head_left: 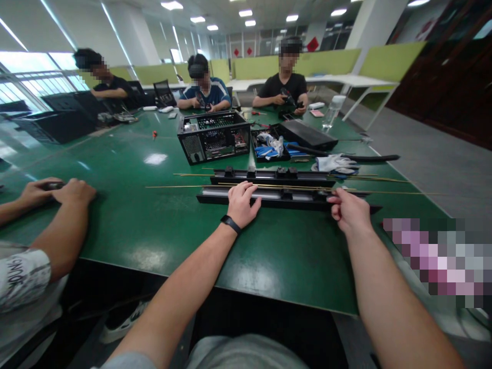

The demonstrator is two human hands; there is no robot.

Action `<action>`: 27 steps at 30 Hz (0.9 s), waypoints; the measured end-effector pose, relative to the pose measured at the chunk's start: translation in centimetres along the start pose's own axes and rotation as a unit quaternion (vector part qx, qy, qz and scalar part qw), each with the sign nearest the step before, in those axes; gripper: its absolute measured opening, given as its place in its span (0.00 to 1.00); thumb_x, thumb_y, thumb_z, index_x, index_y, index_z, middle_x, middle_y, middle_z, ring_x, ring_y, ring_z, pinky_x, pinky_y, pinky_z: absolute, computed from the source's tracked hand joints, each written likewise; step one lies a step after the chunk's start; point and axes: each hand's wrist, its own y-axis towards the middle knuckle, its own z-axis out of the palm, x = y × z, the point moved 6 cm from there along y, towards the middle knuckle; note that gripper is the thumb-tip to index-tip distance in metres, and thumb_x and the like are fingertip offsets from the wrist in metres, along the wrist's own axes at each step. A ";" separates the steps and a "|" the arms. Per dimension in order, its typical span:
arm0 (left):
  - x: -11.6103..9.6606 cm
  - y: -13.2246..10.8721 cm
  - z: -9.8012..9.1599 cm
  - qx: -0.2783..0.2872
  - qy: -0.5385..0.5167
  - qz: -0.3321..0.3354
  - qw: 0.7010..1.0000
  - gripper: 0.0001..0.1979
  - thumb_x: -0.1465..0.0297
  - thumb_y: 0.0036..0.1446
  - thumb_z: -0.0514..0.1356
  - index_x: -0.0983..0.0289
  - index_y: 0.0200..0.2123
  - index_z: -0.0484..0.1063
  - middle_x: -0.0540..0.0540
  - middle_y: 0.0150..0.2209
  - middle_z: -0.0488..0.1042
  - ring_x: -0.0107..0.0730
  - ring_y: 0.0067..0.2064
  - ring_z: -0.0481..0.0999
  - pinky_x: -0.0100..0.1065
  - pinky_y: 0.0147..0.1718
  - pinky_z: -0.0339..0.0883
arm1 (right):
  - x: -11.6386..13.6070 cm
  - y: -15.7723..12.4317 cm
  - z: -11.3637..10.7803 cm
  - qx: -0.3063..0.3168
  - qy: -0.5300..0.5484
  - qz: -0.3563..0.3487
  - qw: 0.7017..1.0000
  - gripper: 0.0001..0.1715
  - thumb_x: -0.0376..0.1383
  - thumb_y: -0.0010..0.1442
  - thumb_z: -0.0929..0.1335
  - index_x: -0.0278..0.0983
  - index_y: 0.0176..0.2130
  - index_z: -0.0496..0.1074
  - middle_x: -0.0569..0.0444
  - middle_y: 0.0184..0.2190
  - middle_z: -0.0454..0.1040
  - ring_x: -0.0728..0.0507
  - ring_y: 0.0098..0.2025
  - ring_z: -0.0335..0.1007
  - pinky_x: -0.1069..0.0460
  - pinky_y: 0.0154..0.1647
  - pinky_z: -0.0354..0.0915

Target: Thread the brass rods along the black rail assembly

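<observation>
One green tabletop point(130, 225) carries everything at hand, with three co-workers point(282, 87) along its far side and a fourth person's hands point(75, 191) near its left edge. The biggest thing standing on it is an open black computer case point(191, 147), beyond the person's own reach. Nearer the person, two long black rails lie roughly parallel: the front rail point(269, 201) and, just behind it, the rear rail point(307, 175). A flat black box point(307, 134) lies right of the case, and between them sits a tray point(274, 158) of blue-and-white gloves.

The person's left hand point(243, 206) rests over the front rail, fingers extended and thumb set wide. The right hand point(351, 209) is at that rail's right part, its fingers curled narrow beside the rods; whether it grips one cannot be told. Behind the right hand lies a loose pale glove point(332, 164). A black wristband point(230, 224) circles the left wrist. Small black blocks point(287, 193) sit along both rails. Slimmest are the brass-coloured rods point(177, 187), lying lengthwise along the rails and reaching past their ends.
</observation>
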 end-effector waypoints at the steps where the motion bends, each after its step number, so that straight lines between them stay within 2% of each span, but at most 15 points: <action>1: 0.0 0.0 0.0 -0.002 0.000 0.002 1.000 0.17 0.65 0.66 0.65 0.60 0.56 0.77 0.63 0.58 0.80 0.52 0.65 0.76 0.53 0.66 0.62 | -0.1 0.0 0.0 0.001 0.001 0.001 1.000 0.09 0.36 0.68 0.72 0.35 0.35 0.74 0.56 0.23 0.77 0.54 0.12 0.58 0.59 0.07 0.48; 18: 0.2 -0.3 -0.4 0.018 0.020 -0.009 1.000 0.18 0.65 0.66 0.65 0.61 0.58 0.77 0.63 0.60 0.79 0.50 0.66 0.75 0.51 0.66 0.61 | 0.2 -0.4 0.1 0.002 0.022 0.022 1.000 0.09 0.32 0.70 0.70 0.34 0.34 0.74 0.58 0.22 0.75 0.55 0.12 0.57 0.59 0.06 0.47; 27: 0.0 -0.2 -0.4 0.017 0.022 -0.006 1.000 0.19 0.65 0.67 0.65 0.61 0.59 0.77 0.63 0.60 0.79 0.50 0.66 0.75 0.51 0.67 0.61 | 0.5 0.3 -1.4 -0.059 0.034 0.020 0.997 0.12 0.33 0.70 0.71 0.36 0.32 0.73 0.60 0.22 0.73 0.56 0.13 0.57 0.60 0.08 0.48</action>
